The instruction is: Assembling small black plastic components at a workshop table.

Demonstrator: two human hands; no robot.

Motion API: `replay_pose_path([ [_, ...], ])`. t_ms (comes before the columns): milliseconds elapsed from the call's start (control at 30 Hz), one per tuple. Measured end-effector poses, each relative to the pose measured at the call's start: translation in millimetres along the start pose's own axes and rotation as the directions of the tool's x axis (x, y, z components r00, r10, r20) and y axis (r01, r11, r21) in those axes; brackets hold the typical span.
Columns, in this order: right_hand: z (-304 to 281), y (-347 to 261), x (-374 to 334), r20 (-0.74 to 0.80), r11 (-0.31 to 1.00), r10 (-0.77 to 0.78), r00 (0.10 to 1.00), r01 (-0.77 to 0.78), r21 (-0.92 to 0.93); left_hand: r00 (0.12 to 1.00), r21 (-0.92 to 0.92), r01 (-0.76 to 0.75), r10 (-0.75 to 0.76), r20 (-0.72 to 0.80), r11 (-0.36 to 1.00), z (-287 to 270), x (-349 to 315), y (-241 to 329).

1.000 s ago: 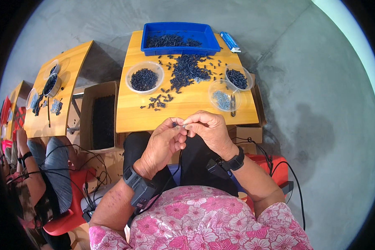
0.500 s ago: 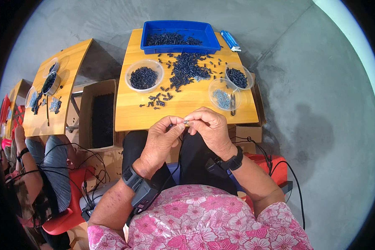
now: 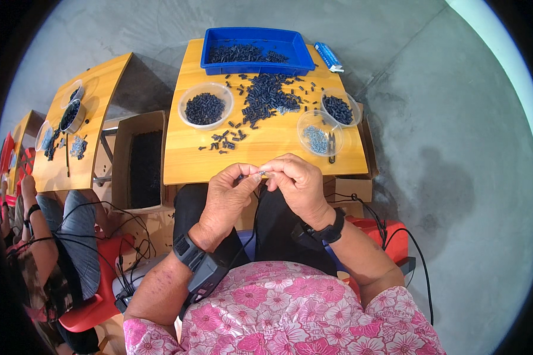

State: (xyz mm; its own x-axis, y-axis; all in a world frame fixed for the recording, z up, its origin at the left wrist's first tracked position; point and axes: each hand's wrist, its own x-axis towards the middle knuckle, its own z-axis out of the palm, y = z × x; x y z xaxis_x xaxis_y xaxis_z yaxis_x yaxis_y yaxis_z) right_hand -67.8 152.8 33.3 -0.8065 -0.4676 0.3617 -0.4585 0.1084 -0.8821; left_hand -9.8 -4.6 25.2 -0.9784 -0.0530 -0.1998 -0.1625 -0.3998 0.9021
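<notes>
Above the lap, both hands [image 3: 265, 188] pinch one small part [image 3: 262, 173].

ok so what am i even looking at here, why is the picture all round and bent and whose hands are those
There is no machine here: a person works with two bare hands, and a wide fisheye camera worn on their head looks down at them. That lens bends straight edges near the rim, hence the round look.

The left hand and right hand meet just in front of the wooden table and pinch a small part between their fingertips; it is too small to tell exactly what it is.

On the table lie a blue tray of small dark pieces, a loose pile of dark pieces, and three clear bowls: a left bowl and a far right bowl with dark pieces, and a near right bowl with paler, silvery bits.

Another person sits at a similar table on the left.
</notes>
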Motion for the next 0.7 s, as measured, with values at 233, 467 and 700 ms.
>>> replay_pose_path([
  [233,1.5,3.8,-1.5,0.045,0.947,-0.203,0.978,0.208,-0.246,0.998,0.107,0.028,-0.022,-0.051,0.994,2.4,-1.8,2.5],
  [467,2.3,6.1,-2.4,0.070,0.921,-0.246,0.967,0.256,-0.293,0.985,-0.068,0.174,-0.174,0.007,0.982,-0.4,-1.1,5.9],
  [700,2.1,3.1,-1.5,0.064,0.969,-0.156,0.986,0.165,-0.182,0.967,-0.272,0.254,-0.240,0.085,0.928,-6.3,2.3,1.8],
])
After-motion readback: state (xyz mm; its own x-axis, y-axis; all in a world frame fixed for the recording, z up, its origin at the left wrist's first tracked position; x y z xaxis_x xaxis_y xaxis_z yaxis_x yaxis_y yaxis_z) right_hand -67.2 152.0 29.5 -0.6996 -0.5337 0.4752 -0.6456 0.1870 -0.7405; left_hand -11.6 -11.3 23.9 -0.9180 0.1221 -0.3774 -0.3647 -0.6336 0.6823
